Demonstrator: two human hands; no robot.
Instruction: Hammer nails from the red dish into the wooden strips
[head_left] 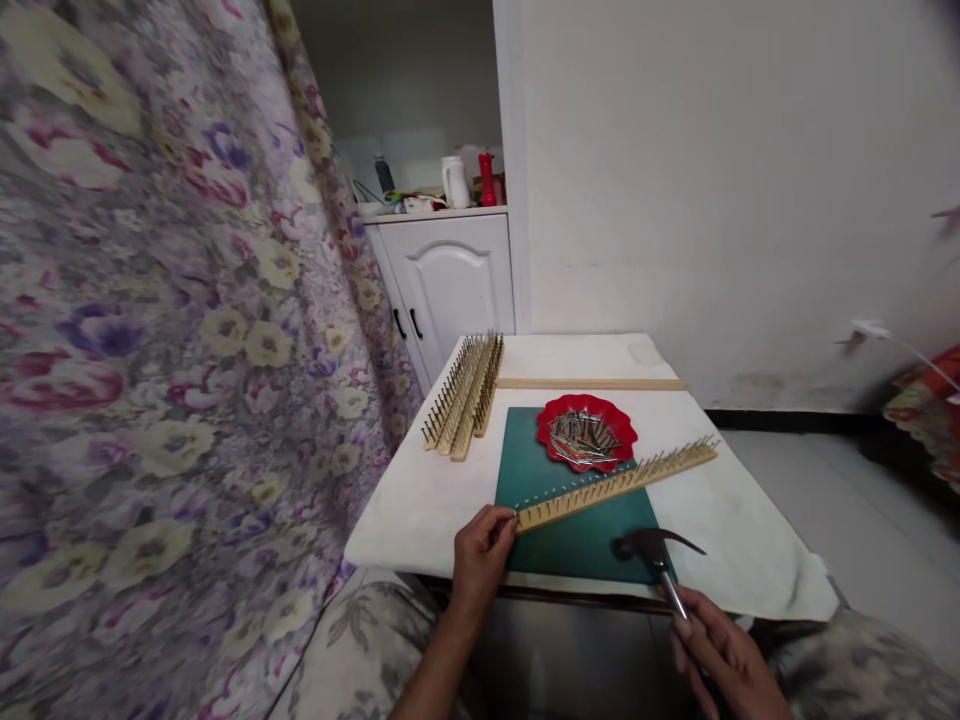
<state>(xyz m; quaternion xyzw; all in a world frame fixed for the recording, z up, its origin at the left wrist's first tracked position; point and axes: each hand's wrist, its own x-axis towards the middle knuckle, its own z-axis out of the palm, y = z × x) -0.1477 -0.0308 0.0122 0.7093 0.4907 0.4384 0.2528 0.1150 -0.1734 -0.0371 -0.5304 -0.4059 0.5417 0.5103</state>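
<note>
A wooden strip [600,491] studded with rows of upright nails lies slanted across a green mat [577,548]. At the strip's near left end, my left hand [484,548] is closed, its thumb and forefinger pinching what looks like a nail against the wood. My right hand [724,640] is wrapped round the metal handle of a claw hammer [651,546]. The hammer's dark head hangs over the mat's front right part, apart from the strip. Just behind the strip, a red scalloped dish [545,425] holds many loose nails.
Several nail-studded strips [469,395] lie side by side at the table's back left. A bare wooden strip [592,384] crosses the back of the white-covered table [420,505]. A flowered curtain [187,350] hangs at the left; a white cabinet [457,285] stands behind.
</note>
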